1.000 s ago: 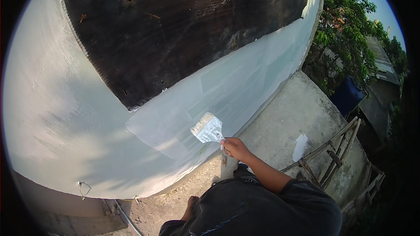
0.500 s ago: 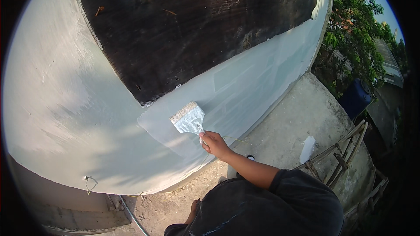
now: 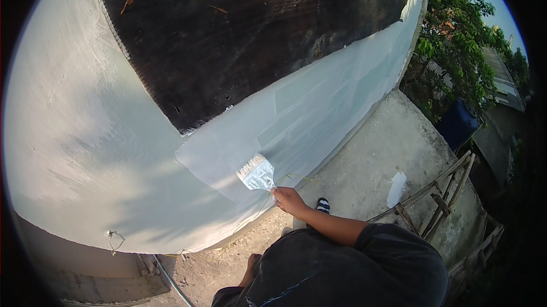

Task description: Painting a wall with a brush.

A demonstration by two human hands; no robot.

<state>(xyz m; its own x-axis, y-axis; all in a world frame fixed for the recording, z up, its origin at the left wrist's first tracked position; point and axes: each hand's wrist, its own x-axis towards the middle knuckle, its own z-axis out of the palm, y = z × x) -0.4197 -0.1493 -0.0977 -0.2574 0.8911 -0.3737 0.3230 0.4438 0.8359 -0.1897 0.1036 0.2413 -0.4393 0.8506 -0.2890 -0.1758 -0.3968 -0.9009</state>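
Note:
A wide flat paintbrush, its handle and ferrule smeared with white paint, is gripped by the handle in my right hand. Its bristles point up and left, at the lower part of a pale, partly white-coated wall; whether they touch it I cannot tell. Above the brush, a big dark brown panel is set in the wall, with white smears along its lower edge. My left hand shows only in part beside my dark shirt, its fingers hidden.
A thin yellowish cord runs along the wall's foot. Concrete ground stretches to the right, with a white paint patch and a rough wooden ladder-like frame. Beyond stand a dark blue barrel and a leafy tree. A pipe lies lower left.
My right hand has brought the paintbrush down and slightly right, farther from the dark panel's corner. More of my sandalled foot shows beside my forearm.

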